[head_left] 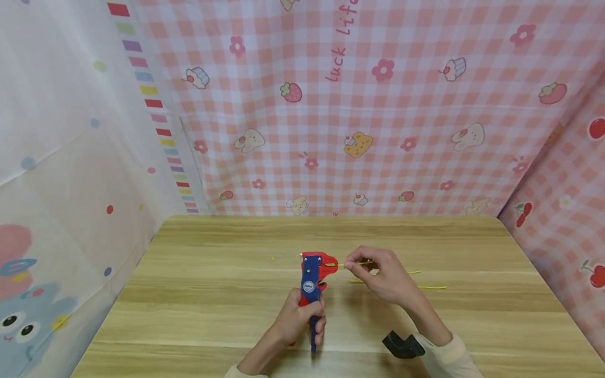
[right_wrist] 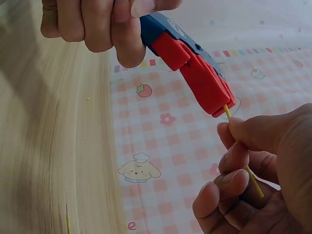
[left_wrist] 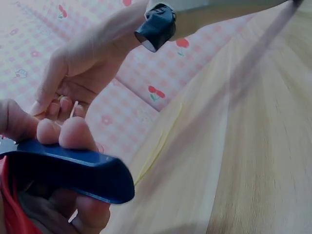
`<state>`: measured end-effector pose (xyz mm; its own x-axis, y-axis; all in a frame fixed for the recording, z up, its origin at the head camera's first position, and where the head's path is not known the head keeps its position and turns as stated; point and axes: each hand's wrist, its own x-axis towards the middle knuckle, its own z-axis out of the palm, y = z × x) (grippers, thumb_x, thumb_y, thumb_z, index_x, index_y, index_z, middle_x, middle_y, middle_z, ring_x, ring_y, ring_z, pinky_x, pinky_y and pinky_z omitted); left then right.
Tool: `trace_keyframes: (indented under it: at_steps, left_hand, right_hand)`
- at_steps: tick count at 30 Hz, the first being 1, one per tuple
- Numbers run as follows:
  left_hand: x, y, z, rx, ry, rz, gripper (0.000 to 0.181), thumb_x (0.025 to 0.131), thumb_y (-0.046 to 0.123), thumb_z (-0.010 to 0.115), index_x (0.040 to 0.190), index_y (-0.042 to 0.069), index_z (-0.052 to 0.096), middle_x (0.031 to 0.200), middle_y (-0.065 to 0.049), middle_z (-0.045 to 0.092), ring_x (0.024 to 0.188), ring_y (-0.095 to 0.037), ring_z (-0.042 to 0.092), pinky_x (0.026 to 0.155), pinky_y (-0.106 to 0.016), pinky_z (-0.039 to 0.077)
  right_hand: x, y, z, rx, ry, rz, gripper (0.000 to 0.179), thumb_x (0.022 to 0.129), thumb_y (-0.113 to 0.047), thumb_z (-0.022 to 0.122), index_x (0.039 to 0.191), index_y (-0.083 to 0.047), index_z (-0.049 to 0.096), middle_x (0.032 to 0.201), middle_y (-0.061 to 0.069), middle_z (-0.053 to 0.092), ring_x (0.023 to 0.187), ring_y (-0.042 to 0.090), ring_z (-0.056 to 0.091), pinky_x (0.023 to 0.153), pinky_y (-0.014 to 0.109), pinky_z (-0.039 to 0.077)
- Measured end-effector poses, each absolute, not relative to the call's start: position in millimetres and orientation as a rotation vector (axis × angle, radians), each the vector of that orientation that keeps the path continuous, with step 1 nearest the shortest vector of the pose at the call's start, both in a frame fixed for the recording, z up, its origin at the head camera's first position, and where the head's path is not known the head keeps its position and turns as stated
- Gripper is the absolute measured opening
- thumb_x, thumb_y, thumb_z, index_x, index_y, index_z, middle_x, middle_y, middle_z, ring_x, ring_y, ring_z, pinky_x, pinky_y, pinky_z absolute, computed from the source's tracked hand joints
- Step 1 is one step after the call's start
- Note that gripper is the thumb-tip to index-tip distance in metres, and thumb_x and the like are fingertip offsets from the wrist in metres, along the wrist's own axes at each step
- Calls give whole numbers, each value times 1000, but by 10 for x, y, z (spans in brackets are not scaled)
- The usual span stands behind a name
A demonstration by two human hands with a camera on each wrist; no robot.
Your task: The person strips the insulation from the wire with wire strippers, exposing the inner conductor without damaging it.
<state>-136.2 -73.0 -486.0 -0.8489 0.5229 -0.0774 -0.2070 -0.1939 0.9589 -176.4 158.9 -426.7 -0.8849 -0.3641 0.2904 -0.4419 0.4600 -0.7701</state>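
My left hand (head_left: 300, 317) grips the handles of a red and blue wire stripper (head_left: 309, 273), held with its head up above the table. In the left wrist view, fingers curl round the blue handle (left_wrist: 92, 168). Just right of the tool, my right hand (head_left: 383, 275) pinches a short yellow wire (right_wrist: 256, 184) between thumb and forefinger. The wire's front end enters the red nose of the stripper in the right wrist view; how deep it sits is hidden. Its other end sticks out past the curled fingers.
More yellow wires (head_left: 432, 287) lie on the wooden table (head_left: 212, 304), behind and under the right hand. A tiny yellow scrap (head_left: 272, 258) is left of the stripper. A black wrist device (head_left: 403, 345) is at the right sleeve. Patterned cloths (head_left: 331, 121) hang around the table.
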Motion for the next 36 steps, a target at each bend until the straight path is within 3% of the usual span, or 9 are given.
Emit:
trace_keyframes:
  at_steps: [5,11,20,30,36]
  left_hand:
    - [-1396,-736,-4890,301,1661,2103,11,89,2,47,79,6,47,50,5,48,36,-11,50,38,-24,46]
    - [-1446,-780,-4923,365,1623,2089,5,93,2,49,89,-1,49,57,3,58,44,-11,61,47,-27,56]
    - [-1460,-789,-4910,412,1620,2028,16,98,3,53,98,-13,51,69,1,68,58,-13,71,63,-31,63]
    - [-1447,-785,-4911,428,1618,2046,6,96,3,54,91,0,55,66,1,66,55,-13,70,58,-30,62]
    - [-1433,-785,-4903,430,1610,2048,8,96,1,51,89,2,53,63,1,64,52,-12,68,55,-27,60]
  right_hand:
    - [-1787,1578,-4309,709,-2626,1352,5,96,-16,73,93,-19,74,82,-8,64,69,5,54,63,21,53]
    - [-1796,1590,-4317,695,-2635,1326,5,97,-16,72,94,-19,74,85,-7,68,69,5,56,64,21,54]
    - [-1810,1641,-4275,665,-2652,1333,6,97,-17,71,93,-20,74,84,-8,69,68,6,56,63,22,54]
    - [-1810,1673,-4263,666,-2644,1351,8,97,-17,71,91,-20,74,85,3,72,67,6,57,64,22,55]
    - [-1817,1701,-4270,673,-2642,1350,8,98,-18,71,91,-21,74,85,2,73,68,6,57,64,23,54]
